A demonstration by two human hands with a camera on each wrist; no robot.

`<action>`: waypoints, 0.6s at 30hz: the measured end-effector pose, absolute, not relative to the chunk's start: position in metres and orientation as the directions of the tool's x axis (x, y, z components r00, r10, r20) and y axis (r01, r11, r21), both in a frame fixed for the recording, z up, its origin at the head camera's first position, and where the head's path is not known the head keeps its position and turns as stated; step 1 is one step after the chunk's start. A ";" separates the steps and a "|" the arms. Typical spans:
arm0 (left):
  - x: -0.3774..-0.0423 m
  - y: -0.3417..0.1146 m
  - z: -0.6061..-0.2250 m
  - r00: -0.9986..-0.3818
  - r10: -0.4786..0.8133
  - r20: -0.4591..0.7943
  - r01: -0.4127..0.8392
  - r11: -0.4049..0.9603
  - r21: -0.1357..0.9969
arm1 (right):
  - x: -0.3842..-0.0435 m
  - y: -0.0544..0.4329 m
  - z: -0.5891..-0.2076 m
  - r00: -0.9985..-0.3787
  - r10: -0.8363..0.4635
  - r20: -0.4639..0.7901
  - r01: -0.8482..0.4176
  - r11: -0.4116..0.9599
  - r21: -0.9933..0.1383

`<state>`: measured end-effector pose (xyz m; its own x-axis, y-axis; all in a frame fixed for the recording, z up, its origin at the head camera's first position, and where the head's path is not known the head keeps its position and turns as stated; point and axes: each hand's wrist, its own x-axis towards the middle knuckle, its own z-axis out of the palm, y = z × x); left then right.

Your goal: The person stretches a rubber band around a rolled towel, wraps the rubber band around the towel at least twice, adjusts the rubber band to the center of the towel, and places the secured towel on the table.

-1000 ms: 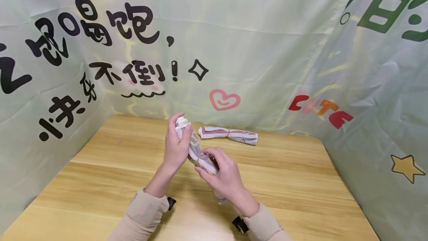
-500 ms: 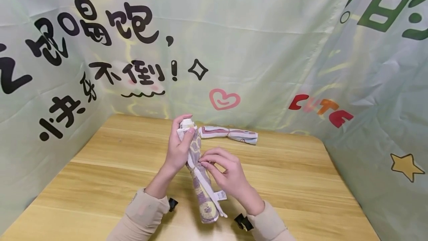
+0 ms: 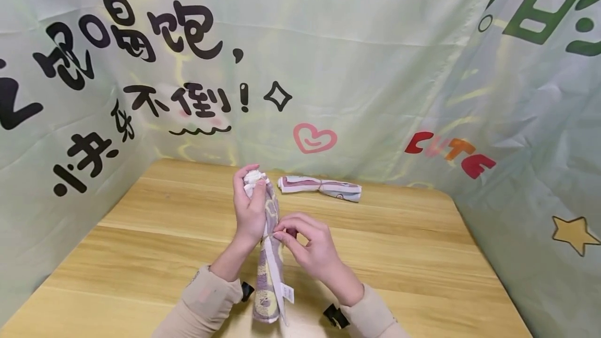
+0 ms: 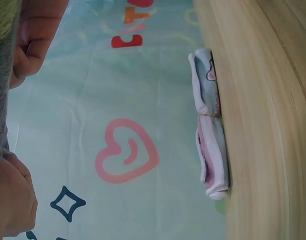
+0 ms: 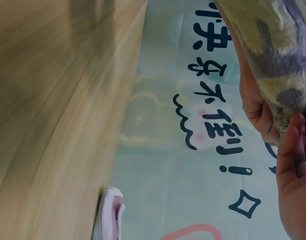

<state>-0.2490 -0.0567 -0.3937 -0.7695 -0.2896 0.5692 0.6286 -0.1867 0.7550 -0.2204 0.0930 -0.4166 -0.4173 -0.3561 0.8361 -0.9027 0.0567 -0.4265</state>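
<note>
A rolled towel (image 3: 267, 291), patterned in purple and yellow with a white edge, is held up over the table, its lower end toward the person. A thin band (image 3: 268, 234) cinches it near the middle, and a white label sticks out lower down. My left hand (image 3: 250, 213) grips the upper part, thumb across the front. At the waist, my right hand (image 3: 313, 244) pinches with thumb and forefinger; whether the band itself is between the tips is hidden. The right wrist view shows the patterned towel (image 5: 280, 45) close up, with the right fingers (image 5: 291, 145) touching it.
A second rolled towel (image 3: 345, 192), white, pink and blue, lies tied at the back of the wooden table (image 3: 399, 254). Behind it hangs a printed cloth backdrop (image 3: 366, 93), which also encloses both sides. Black mounts (image 3: 335, 316) sit at the wrists.
The held towel has swung from slanting under the right hand to pointing nearly straight toward the person. My right fingers have shifted from around its lower part to a pinch at the waist.
</note>
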 end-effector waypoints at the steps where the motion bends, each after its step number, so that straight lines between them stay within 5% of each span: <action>1: -0.249 -0.057 -0.394 -0.762 -0.301 0.573 0.636 -0.183 0.750 | -0.221 0.093 -0.416 -0.408 -0.356 0.841 -0.908 0.063 -0.414; 9: -0.250 -0.055 -0.396 -0.736 -0.347 0.580 0.654 -0.147 0.742 | -0.224 0.094 -0.415 -0.288 -0.384 0.877 -0.958 0.114 -0.264; 18: -0.251 -0.054 -0.396 -0.746 -0.388 0.541 0.637 -0.182 0.749 | -0.226 0.092 -0.418 -0.344 -0.384 0.857 -0.939 0.124 -0.321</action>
